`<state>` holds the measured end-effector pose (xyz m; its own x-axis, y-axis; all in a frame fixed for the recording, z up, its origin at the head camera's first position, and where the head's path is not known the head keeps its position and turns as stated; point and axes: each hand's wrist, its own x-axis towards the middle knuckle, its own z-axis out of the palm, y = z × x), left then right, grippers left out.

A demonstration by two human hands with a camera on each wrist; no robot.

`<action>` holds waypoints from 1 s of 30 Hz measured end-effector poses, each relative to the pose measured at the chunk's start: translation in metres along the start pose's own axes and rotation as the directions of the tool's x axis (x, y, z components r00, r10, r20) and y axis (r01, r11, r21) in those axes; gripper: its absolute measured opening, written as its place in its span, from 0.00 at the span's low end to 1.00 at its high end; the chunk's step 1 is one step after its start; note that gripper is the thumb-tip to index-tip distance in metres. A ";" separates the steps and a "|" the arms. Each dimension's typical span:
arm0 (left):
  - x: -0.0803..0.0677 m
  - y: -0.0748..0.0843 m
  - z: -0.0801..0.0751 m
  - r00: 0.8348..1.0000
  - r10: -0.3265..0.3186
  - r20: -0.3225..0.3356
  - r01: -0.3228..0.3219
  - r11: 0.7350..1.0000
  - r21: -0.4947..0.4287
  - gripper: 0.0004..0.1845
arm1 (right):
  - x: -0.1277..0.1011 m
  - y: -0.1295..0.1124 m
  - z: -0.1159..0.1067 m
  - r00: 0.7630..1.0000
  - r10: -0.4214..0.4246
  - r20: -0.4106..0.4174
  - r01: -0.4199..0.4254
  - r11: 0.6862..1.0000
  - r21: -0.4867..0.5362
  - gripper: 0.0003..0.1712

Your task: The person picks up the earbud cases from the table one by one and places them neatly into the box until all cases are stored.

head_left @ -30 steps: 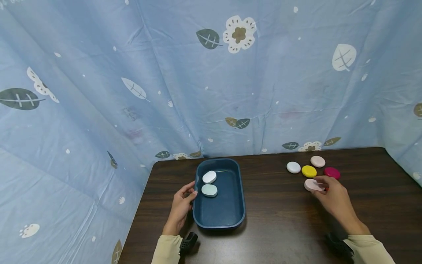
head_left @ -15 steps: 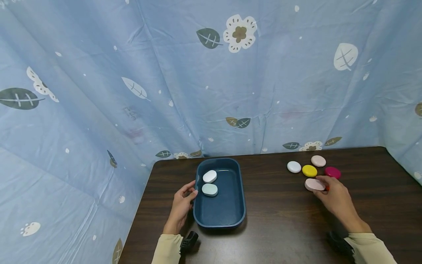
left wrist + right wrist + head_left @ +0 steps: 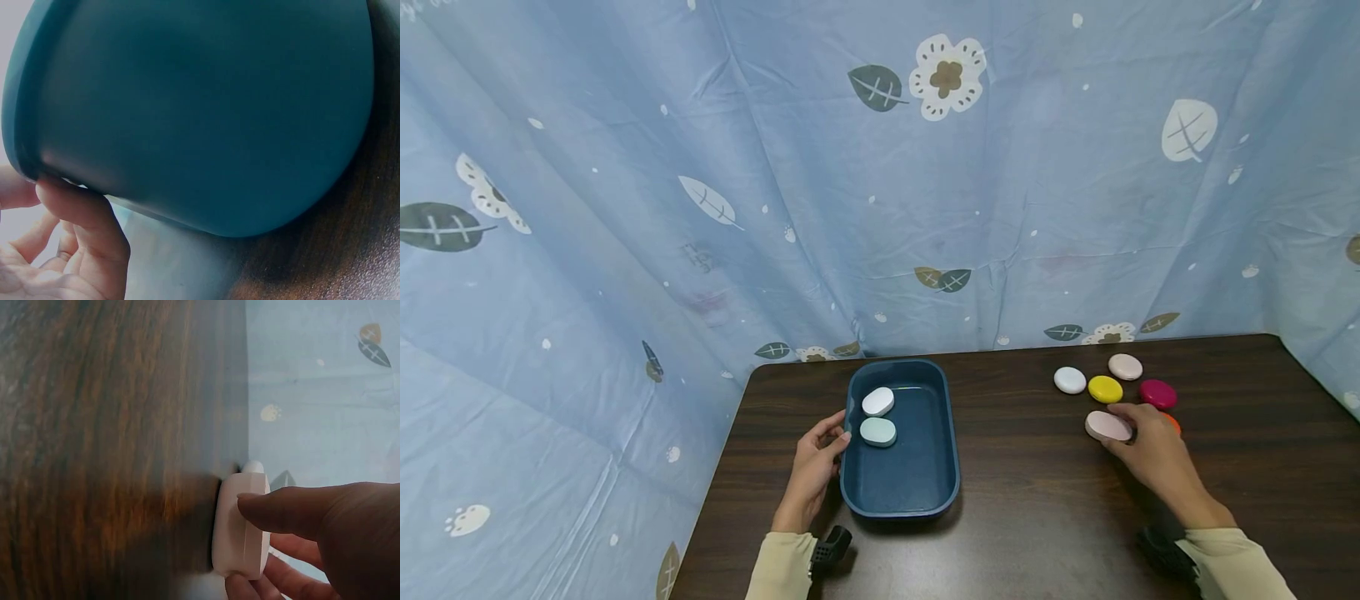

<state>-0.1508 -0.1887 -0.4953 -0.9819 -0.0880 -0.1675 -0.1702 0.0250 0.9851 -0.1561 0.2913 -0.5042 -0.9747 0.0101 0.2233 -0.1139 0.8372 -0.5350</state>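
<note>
My right hand [image 3: 1150, 450] pinches a pale pink oval stone [image 3: 1107, 426] [image 3: 240, 528] between thumb and fingers, low over the dark wooden table [image 3: 1045, 500]. An orange stone [image 3: 1172, 422] shows partly behind the hand. My left hand [image 3: 814, 467] holds the left rim of a dark blue tray [image 3: 917, 479] [image 3: 200, 112], its fingers [image 3: 81, 212] pressing the outer wall. Inside the tray lie a white stone [image 3: 877, 402] and a pale green stone [image 3: 877, 432].
Behind my right hand lie a white stone [image 3: 1069, 380], a yellow stone [image 3: 1105, 389], a light pink stone [image 3: 1124, 367] and a magenta stone [image 3: 1157, 393]. A blue patterned curtain [image 3: 850, 183] hangs along the table's back and sides.
My right hand has drawn the pale pink stone a little left and toward me, uncovering an orange stone behind it. The left hand and tray have stayed still.
</note>
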 end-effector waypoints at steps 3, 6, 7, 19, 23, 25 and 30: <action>0.000 0.000 0.000 1.000 -0.004 0.000 0.004 1.000 0.003 0.25 | 0.002 0.000 0.000 0.999 0.008 0.040 -0.008 1.000 -0.003 0.31; -0.001 0.000 0.000 1.000 -0.006 -0.003 0.006 1.000 0.004 0.25 | 0.004 0.000 0.000 0.998 0.003 0.060 -0.003 1.000 0.006 0.29; -0.001 0.001 0.000 1.000 -0.008 -0.003 0.008 1.000 0.001 0.25 | 0.004 0.000 0.000 0.998 0.001 0.065 -0.002 1.000 0.008 0.28; -0.001 0.001 0.001 1.000 -0.005 0.000 0.005 1.000 -0.013 0.25 | 0.005 -0.014 0.002 0.994 0.000 0.108 -0.001 1.000 0.008 0.28; -0.001 0.001 0.001 1.000 -0.005 0.000 0.005 1.000 -0.011 0.25 | 0.006 -0.024 0.004 0.994 -0.019 0.106 0.017 0.999 0.028 0.28; -0.001 0.001 0.001 1.000 -0.003 -0.001 0.003 1.000 -0.007 0.25 | 0.007 -0.029 0.005 0.994 -0.030 0.104 0.026 0.999 0.042 0.28; -0.001 0.001 0.001 1.000 0.001 0.001 -0.001 1.000 -0.011 0.25 | 0.009 -0.042 0.006 0.994 -0.051 0.101 0.043 0.996 0.079 0.27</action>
<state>-0.1502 -0.1879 -0.4942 -0.9822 -0.0874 -0.1664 -0.1683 0.0144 0.9856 -0.1617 0.2527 -0.4846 -0.9821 -0.0880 0.1667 -0.1706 0.7908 -0.5878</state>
